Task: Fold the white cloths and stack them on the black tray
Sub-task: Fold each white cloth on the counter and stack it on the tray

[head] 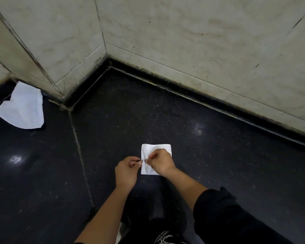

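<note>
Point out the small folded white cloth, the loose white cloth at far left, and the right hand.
Small square folded white cloth (pixel 153 148): head view, upper part above the knuckles.
Loose rumpled white cloth (pixel 22 108): head view, its middle.
Right hand (pixel 161 161): head view, its back.

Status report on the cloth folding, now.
Left hand and right hand pinch the small folded cloth at its left edge. Second cloth loose, far left by the wall. No tray in view.
</note>
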The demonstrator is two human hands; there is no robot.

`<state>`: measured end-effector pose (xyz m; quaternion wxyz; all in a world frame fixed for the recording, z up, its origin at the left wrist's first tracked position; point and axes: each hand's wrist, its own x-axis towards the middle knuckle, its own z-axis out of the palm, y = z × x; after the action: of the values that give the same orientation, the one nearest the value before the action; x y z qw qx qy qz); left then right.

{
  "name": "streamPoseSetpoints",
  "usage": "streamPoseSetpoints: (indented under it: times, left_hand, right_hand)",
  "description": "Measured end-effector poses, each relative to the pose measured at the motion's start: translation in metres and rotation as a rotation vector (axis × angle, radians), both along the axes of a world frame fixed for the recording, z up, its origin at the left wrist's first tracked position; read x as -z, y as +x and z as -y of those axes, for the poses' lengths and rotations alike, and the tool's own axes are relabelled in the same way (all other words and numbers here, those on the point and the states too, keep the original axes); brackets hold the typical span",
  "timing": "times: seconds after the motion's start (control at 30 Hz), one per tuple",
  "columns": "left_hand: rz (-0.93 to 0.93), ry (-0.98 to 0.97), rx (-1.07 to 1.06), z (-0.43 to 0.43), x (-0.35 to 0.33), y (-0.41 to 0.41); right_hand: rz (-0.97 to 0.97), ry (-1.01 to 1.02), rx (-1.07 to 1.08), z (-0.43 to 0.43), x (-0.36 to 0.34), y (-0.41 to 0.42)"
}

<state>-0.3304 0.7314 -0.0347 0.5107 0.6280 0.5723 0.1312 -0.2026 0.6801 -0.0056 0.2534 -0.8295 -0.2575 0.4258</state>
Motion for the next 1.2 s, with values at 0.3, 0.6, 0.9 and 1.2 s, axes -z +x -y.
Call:
streamPoseSetpoints:
  times: [0.3,0.6,0.9,1.2]
  left_hand:
    - [-0.028,-0.015,0.012,-0.002,-0.002,0.002]
    - [-0.054,-0.011,0.053,0.0,-0.006,0.002]
    - [-0.066,0.038,0.078,0.001,-0.003,0.001]
    - [-0.052,0.058,0.073,0.002,-0.001,0.001]
  right_hand:
    - [-0.081,0.041,-0.031,0.004,0.005,-0.003]
    - [-0.098,0.082,0.118,0.028,-0.001,0.03]
    - [0.014,0.1,0.102,0.059,-0.002,0.055]
    - [-0.012,-0.008,-0.035,0.077,-0.011,0.045]
